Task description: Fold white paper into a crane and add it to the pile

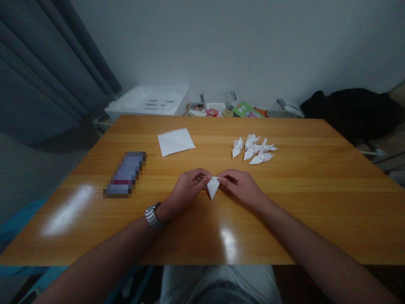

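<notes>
Both hands meet at the middle of the wooden table (284, 219), pinching a small folded piece of white paper (213, 186). My left hand (187, 188), with a metal watch on its wrist, grips the paper's left top corner. My right hand (242, 185) grips the right top corner. The paper comes to a point that faces down toward me. Fingers of both hands are closed on it.
Several finished white folded paper figures (255, 150) lie in a cluster at the right rear. A loose white sheet (175, 142) lies at the centre rear. A blurred-out dark object (125, 174) lies at the left. Behind the table are a white tray (148, 100), clutter and a dark bag (348, 107).
</notes>
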`<action>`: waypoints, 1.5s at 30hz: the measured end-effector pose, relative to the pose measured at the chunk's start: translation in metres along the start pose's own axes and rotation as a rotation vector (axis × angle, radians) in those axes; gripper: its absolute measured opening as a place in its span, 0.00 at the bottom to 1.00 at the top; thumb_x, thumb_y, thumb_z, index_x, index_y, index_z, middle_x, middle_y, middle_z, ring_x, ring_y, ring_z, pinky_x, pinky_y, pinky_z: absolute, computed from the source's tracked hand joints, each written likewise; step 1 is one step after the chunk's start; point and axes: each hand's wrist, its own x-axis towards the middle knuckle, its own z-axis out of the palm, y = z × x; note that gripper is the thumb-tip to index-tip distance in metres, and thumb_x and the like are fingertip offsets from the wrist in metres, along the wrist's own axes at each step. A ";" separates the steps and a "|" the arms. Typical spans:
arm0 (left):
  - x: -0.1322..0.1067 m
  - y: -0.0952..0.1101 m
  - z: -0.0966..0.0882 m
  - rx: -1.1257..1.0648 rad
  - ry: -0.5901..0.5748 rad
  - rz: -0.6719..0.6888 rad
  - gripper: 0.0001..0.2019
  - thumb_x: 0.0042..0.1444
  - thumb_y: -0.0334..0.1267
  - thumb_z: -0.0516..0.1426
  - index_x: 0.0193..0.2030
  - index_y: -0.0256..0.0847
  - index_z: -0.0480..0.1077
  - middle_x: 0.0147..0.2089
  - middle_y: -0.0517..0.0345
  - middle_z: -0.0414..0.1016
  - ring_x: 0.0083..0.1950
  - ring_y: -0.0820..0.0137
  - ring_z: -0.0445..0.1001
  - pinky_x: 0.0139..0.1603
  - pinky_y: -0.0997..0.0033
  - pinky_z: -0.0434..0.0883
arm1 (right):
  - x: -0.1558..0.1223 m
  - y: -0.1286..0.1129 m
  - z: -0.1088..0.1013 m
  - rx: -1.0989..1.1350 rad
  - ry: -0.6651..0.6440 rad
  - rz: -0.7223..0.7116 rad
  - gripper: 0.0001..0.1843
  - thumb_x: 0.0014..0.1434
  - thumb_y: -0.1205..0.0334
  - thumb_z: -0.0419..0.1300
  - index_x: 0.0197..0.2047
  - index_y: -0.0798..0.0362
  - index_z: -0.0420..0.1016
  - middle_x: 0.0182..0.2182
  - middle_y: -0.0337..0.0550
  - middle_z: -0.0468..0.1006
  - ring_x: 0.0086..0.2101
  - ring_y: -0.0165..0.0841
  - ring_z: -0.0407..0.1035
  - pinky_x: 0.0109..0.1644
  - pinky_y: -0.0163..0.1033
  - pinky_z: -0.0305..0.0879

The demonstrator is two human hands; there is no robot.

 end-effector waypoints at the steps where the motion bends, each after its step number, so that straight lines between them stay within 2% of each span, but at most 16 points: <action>1: 0.000 -0.001 0.000 -0.006 0.003 -0.010 0.11 0.65 0.43 0.58 0.38 0.37 0.76 0.33 0.57 0.81 0.33 0.71 0.78 0.34 0.75 0.74 | 0.000 0.000 0.001 0.018 0.027 0.015 0.12 0.67 0.54 0.59 0.39 0.52 0.79 0.31 0.40 0.80 0.32 0.33 0.72 0.38 0.36 0.66; 4: 0.000 -0.004 0.001 0.026 -0.012 -0.011 0.10 0.64 0.42 0.58 0.37 0.38 0.75 0.32 0.57 0.80 0.32 0.71 0.78 0.33 0.75 0.73 | 0.000 0.001 0.003 -0.006 0.060 0.010 0.10 0.66 0.56 0.61 0.38 0.52 0.79 0.33 0.41 0.81 0.33 0.33 0.73 0.38 0.37 0.66; 7: 0.001 -0.010 -0.001 0.136 -0.032 0.037 0.09 0.64 0.41 0.59 0.39 0.38 0.76 0.35 0.57 0.80 0.35 0.70 0.78 0.37 0.73 0.74 | 0.001 0.003 0.003 -0.091 0.058 -0.008 0.11 0.67 0.57 0.60 0.38 0.52 0.80 0.34 0.42 0.82 0.34 0.34 0.73 0.39 0.38 0.65; 12: 0.002 -0.014 -0.006 0.308 -0.016 0.218 0.11 0.63 0.38 0.60 0.51 0.40 0.74 0.48 0.54 0.78 0.48 0.66 0.77 0.53 0.64 0.74 | 0.004 0.009 0.000 -0.162 0.099 0.019 0.10 0.65 0.57 0.62 0.38 0.52 0.81 0.33 0.42 0.82 0.32 0.34 0.72 0.37 0.38 0.63; 17: 0.001 -0.018 -0.007 0.459 -0.083 0.355 0.09 0.65 0.38 0.59 0.49 0.42 0.77 0.54 0.50 0.74 0.55 0.63 0.74 0.58 0.60 0.72 | 0.007 0.015 -0.002 -0.254 0.118 -0.032 0.08 0.65 0.60 0.63 0.37 0.53 0.82 0.32 0.42 0.79 0.32 0.33 0.70 0.36 0.37 0.61; 23: -0.002 -0.018 -0.006 0.626 -0.161 0.383 0.11 0.66 0.39 0.58 0.52 0.44 0.78 0.57 0.49 0.76 0.56 0.59 0.74 0.60 0.55 0.70 | 0.010 0.017 -0.002 -0.350 0.103 -0.057 0.05 0.64 0.63 0.64 0.36 0.52 0.80 0.31 0.42 0.78 0.33 0.34 0.70 0.38 0.38 0.61; 28: -0.006 -0.009 -0.007 0.698 -0.207 0.411 0.13 0.67 0.38 0.56 0.55 0.44 0.77 0.57 0.48 0.76 0.56 0.57 0.74 0.60 0.54 0.69 | 0.010 0.016 -0.005 -0.354 0.035 -0.066 0.04 0.63 0.63 0.65 0.41 0.53 0.81 0.35 0.43 0.77 0.36 0.35 0.71 0.41 0.39 0.65; 32: -0.007 -0.007 -0.006 0.637 -0.202 0.384 0.14 0.66 0.38 0.58 0.57 0.44 0.74 0.55 0.50 0.77 0.55 0.59 0.74 0.59 0.55 0.69 | 0.009 0.017 -0.006 -0.337 0.018 -0.096 0.05 0.62 0.63 0.66 0.41 0.52 0.80 0.37 0.43 0.77 0.37 0.34 0.71 0.41 0.39 0.66; 39: -0.003 -0.010 -0.002 0.563 -0.119 0.267 0.09 0.63 0.40 0.60 0.47 0.41 0.70 0.47 0.52 0.76 0.49 0.60 0.74 0.52 0.58 0.72 | 0.012 0.019 -0.005 -0.320 0.046 -0.080 0.05 0.65 0.63 0.63 0.38 0.53 0.81 0.33 0.42 0.77 0.34 0.33 0.70 0.38 0.38 0.64; 45: -0.001 -0.015 0.002 0.602 -0.099 0.293 0.18 0.60 0.39 0.64 0.56 0.43 0.71 0.53 0.50 0.73 0.53 0.58 0.72 0.56 0.57 0.71 | 0.016 0.024 -0.002 -0.320 0.085 -0.068 0.05 0.66 0.64 0.60 0.39 0.52 0.78 0.34 0.42 0.78 0.35 0.35 0.71 0.40 0.39 0.63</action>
